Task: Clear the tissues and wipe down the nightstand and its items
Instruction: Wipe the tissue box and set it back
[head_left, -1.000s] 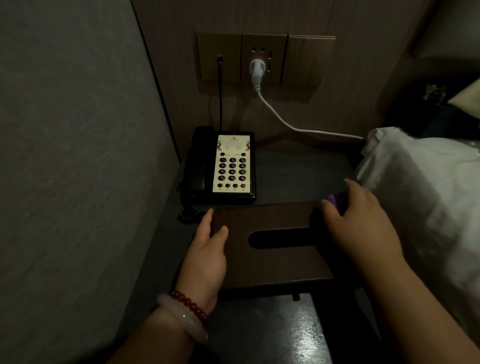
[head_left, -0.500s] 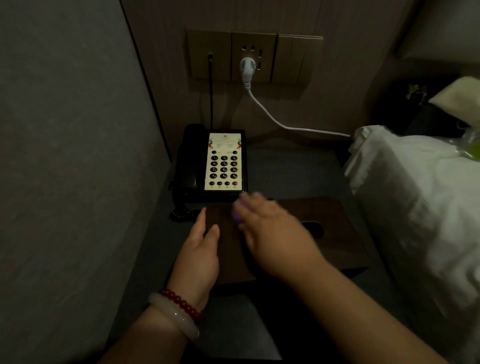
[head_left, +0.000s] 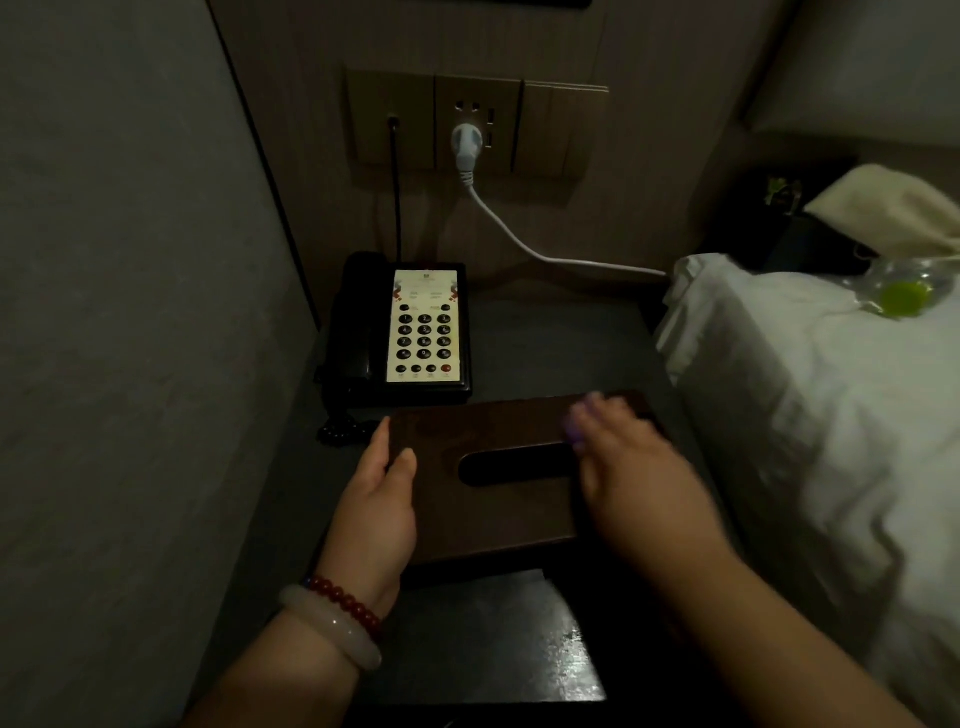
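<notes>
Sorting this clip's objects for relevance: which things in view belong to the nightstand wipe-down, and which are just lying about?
Job in hand: nightstand, tissue box, telephone, left hand resting on the box's left edge, right hand blurred over its top.

Lying about: white plug, socket panel, bed sheet, clear bag holding something green.

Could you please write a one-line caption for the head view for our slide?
Left hand steadies a brown tissue box on the nightstand, right hand blurred over its top, phone behind.
</notes>
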